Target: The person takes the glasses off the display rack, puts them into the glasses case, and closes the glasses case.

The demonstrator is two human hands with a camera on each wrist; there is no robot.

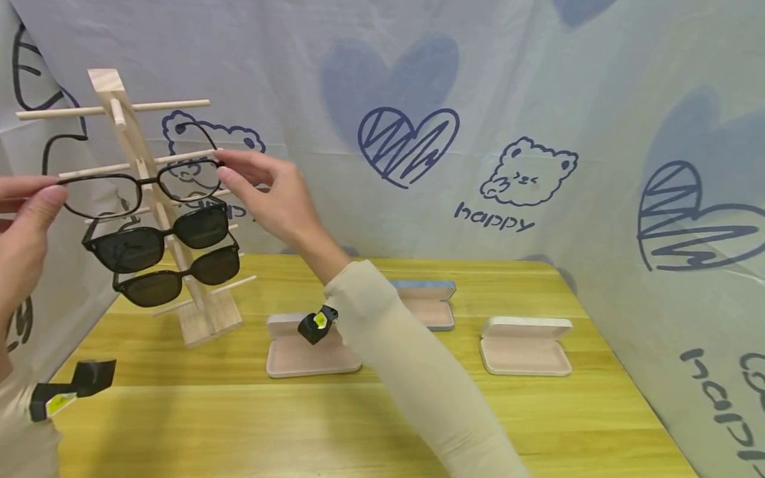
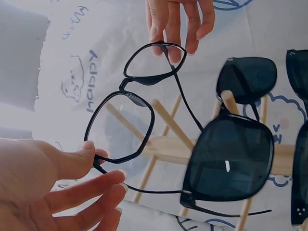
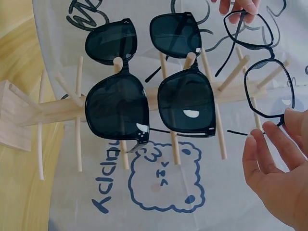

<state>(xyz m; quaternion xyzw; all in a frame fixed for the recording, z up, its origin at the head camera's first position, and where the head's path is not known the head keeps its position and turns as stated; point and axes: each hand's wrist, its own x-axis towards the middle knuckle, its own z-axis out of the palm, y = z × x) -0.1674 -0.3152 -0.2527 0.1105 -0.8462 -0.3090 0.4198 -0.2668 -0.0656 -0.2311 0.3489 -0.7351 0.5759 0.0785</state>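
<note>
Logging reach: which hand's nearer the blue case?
Right: the right hand is up and left of the blue case; the left hand is farther left, at the picture's edge.

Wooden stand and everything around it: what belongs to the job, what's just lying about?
Probably the job:
clear glasses, in left hand and right hand
wooden stand

Untouched, perhaps bystanders:
upper sunglasses, lower sunglasses
left case, blue case, right case
</note>
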